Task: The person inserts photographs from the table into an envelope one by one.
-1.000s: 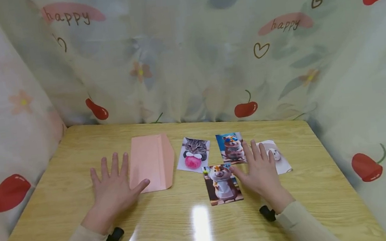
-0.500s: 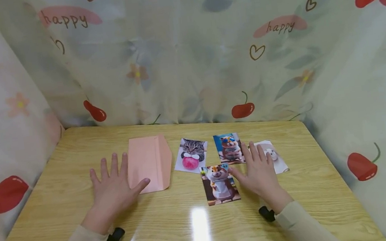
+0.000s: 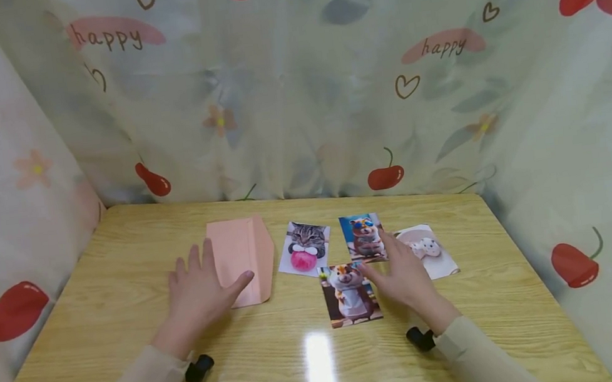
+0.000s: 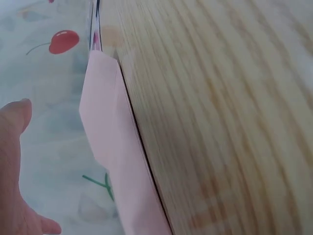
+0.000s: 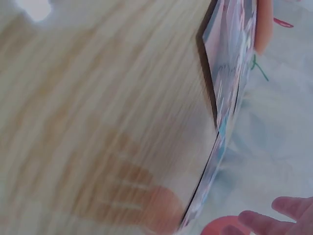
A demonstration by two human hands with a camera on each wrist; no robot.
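Note:
A pink envelope (image 3: 234,256) lies on the table with its flap side toward the right. My left hand (image 3: 201,300) hovers over its left part, fingers spread and thumb out; the left wrist view shows a gap between the fingers (image 4: 12,147) and the envelope. To the right lie several picture cards: a cat with a pink pompom (image 3: 304,251), a hamster in blue sunglasses (image 3: 364,235), a hamster in a white apron (image 3: 352,299), and a white spotted animal picture (image 3: 430,249). My right hand (image 3: 409,280) is above the cards, holding nothing, partly covering the white picture.
The wooden table (image 3: 270,371) has a bright glare streak near the front. A patterned curtain (image 3: 283,92) stands round its back and sides. Black wrist bands (image 3: 198,369) sit at both cuffs.
My left hand has lifted and moved right, further over the envelope. The fingers of my right hand have drawn closer together and shifted left, uncovering more of the white picture.

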